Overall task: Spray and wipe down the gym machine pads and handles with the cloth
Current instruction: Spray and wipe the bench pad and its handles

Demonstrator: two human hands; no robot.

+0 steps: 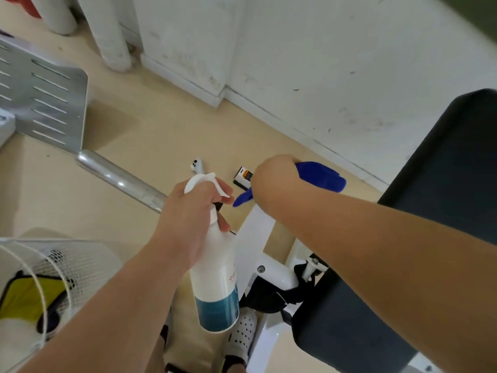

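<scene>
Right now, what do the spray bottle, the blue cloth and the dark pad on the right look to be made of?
The spray bottle: white plastic, smooth and slightly glossy, with a teal printed band. The blue cloth: soft fabric, likely microfibre; it folds and droops from the right hand, matte. The dark pad: probably vinyl or faux leather over foam; smooth, dull sheen, rounded edge.

The right hand [274, 181] hides its own fingers and the middle of the blue cloth [320, 175]. The dark pad [443, 162] runs off the edge at 3 o'clock, the wire basket [80, 262] at 8 o'clock.
</scene>
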